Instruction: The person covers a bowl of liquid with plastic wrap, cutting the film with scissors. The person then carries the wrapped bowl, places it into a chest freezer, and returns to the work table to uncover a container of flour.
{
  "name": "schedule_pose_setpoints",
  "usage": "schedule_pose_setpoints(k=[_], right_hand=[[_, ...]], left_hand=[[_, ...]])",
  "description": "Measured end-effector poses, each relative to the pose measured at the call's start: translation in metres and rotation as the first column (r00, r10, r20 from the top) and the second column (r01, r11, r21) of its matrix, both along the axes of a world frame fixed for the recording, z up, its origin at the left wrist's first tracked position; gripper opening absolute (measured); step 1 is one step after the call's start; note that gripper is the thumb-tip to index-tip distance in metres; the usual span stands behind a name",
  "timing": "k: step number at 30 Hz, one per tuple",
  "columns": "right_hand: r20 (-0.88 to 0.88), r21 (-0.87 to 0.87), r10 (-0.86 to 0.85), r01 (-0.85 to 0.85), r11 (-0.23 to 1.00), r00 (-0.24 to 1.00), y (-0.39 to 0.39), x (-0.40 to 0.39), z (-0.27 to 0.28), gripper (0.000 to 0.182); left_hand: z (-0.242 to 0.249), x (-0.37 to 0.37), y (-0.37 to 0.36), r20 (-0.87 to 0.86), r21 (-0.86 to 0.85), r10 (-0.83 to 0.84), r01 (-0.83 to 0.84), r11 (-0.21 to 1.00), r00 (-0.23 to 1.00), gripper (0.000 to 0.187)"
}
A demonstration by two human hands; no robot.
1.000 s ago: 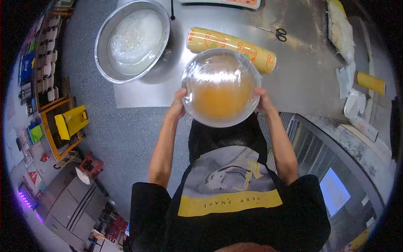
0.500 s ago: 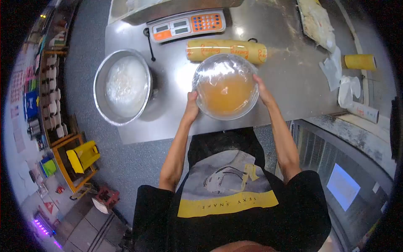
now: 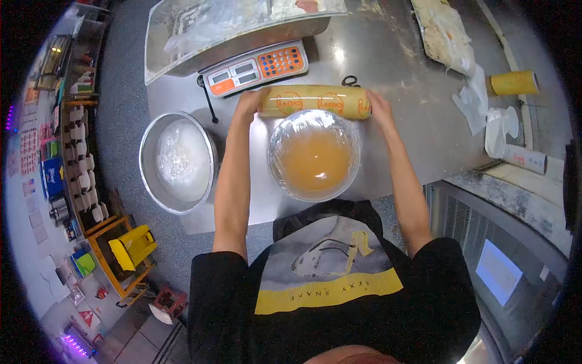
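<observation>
Both hands (image 3: pixel 310 104) grip the ends of the yellow roll (image 3: pixel 315 101), fingertips hard to see. It seems to overlap the film-covered bowl (image 3: pixel 314 155); the tub (image 3: pixel 236 30) is cut off above.

From where I stand, the smaller bowl (image 3: pixel 356 156) sits on the bench (image 3: pixel 406 145) near mid-frame, the long roll (image 3: pixel 315 102) just above it. The bigger bowl (image 3: pixel 150 167) lies to their left. Up and left of the roll is the scale (image 3: pixel 256 68), with the tub (image 3: pixel 260 36) behind. The tray (image 3: pixel 421 31) lies upper right, the short roll (image 3: pixel 514 84) further right and lower.
</observation>
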State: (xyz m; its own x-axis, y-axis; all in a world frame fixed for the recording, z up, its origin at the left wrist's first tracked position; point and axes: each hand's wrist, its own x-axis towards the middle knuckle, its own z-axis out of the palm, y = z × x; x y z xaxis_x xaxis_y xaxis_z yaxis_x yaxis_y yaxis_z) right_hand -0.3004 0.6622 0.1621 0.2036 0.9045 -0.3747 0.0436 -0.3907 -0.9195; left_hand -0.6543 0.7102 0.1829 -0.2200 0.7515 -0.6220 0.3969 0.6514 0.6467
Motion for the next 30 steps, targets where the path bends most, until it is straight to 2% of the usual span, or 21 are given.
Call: schedule_pose_setpoints(k=[2,4,5,6,7,8,10,11,13,14,16,17,19,20,21,22,23,25,26,28,30], right_hand=[[0.041,-0.046,0.012,-0.01,0.999,0.999,-0.016,0.002,-0.002,0.034],[-0.25,-0.012,-0.099,0.1,0.995,0.963,-0.041,0.007,-0.02,0.022],[-0.247,-0.026,-0.113,0.11,0.994,0.963,-0.049,0.008,-0.019,0.022],[-0.348,-0.02,-0.145,0.147,0.989,0.926,-0.056,0.007,-0.016,0.019],[-0.447,-0.013,-0.17,0.183,0.983,0.878,-0.061,0.006,-0.011,0.016],[-0.446,-0.015,-0.173,0.186,0.982,0.878,-0.062,0.008,-0.014,0.016],[-0.402,0.004,-0.139,0.154,0.988,0.905,-0.061,0.009,-0.02,0.025],[-0.403,0.006,-0.14,0.156,0.988,0.904,-0.059,0.009,-0.021,0.025],[-0.334,0.02,-0.133,0.148,0.989,0.933,-0.049,0.01,-0.024,0.024],[-0.335,0.024,-0.133,0.15,0.988,0.933,-0.038,0.011,-0.024,0.024],[-0.19,0.075,-0.133,0.15,0.986,0.973,-0.024,0.009,-0.018,0.03],[-0.191,0.073,-0.136,0.152,0.986,0.972,-0.016,0.008,-0.008,0.03],[-0.193,0.109,-0.031,0.053,0.993,0.981,0.007,0.0,0.023,0.035],[-0.194,0.11,-0.035,0.057,0.992,0.98,0.016,-0.005,0.037,0.035],[-0.28,0.04,-0.094,0.11,0.993,0.955,0.022,-0.011,0.05,0.036],[-0.359,-0.034,-0.154,0.152,0.988,0.921,0.027,-0.014,0.056,0.037],[-0.358,-0.033,-0.151,0.149,0.988,0.922,0.031,-0.013,0.047,0.037],[-0.475,0.038,-0.172,0.216,0.976,0.863,0.042,-0.007,0.021,0.038],[-0.474,0.033,-0.166,0.206,0.978,0.865,0.04,-0.007,0.023,0.038],[-0.484,0.137,-0.169,0.265,0.955,0.859,0.038,-0.006,0.027,0.036],[-0.499,0.153,-0.14,0.246,0.957,0.855,0.038,0.0,0.025,0.034]], left_hand=[[-0.033,-0.001,0.006,0.332,0.233,-0.018,-0.063,0.97,0.943,0.039],[-0.028,0.007,0.008,0.393,0.213,-0.02,-0.069,0.975,0.919,0.036],[-0.027,0.009,0.009,0.453,0.227,-0.03,-0.083,0.97,0.891,0.035],[-0.018,0.016,0.007,0.512,0.237,-0.035,-0.102,0.966,0.858,0.034],[-0.005,0.019,0.005,0.466,0.197,-0.011,-0.091,0.976,0.885,0.034],[-0.008,0.017,0.009,0.467,0.195,-0.013,-0.089,0.977,0.884,0.034],[-0.011,0.01,0.017,0.382,0.146,-0.135,0.085,0.986,0.914,0.036],[-0.018,0.01,0.015,0.381,0.149,-0.138,0.087,0.985,0.914,0.036],[-0.036,0.01,0.012,0.555,0.228,-0.023,-0.125,0.966,0.832,0.036],[-0.035,0.011,0.014,0.554,0.231,-0.026,-0.123,0.965,0.832,0.036],[-0.027,0.009,0.003,0.673,0.144,0.086,-0.245,0.959,0.734,0.036],[-0.013,0.011,-0.002,0.715,0.104,0.127,-0.284,0.953,0.688,0.036],[-0.02,0.007,-0.007,0.746,0.133,0.127,-0.333,0.933,0.654,0.036],[-0.023,0.005,-0.007,0.774,0.154,0.13,-0.383,0.911,0.62,0.036],[-0.022,0.003,-0.007,0.774,0.153,0.129,-0.381,0.912,0.62,0.036],[-0.02,0.002,-0.006,0.756,0.23,0.075,-0.371,0.9,0.651,0.037],[-0.016,0.0,-0.004,0.733,0.308,0.022,-0.36,0.88,0.68,0.037],[0.001,-0.001,0.003,0.705,0.362,-0.027,-0.327,0.873,0.709,0.038],[0.004,-0.005,0.002,0.671,0.408,-0.076,-0.282,0.868,0.737,0.038],[0.009,-0.007,0.008,0.67,0.394,-0.054,-0.293,0.871,0.741,0.038],[0.017,-0.003,0.014,0.661,0.407,-0.046,-0.306,0.861,0.749,0.038]])
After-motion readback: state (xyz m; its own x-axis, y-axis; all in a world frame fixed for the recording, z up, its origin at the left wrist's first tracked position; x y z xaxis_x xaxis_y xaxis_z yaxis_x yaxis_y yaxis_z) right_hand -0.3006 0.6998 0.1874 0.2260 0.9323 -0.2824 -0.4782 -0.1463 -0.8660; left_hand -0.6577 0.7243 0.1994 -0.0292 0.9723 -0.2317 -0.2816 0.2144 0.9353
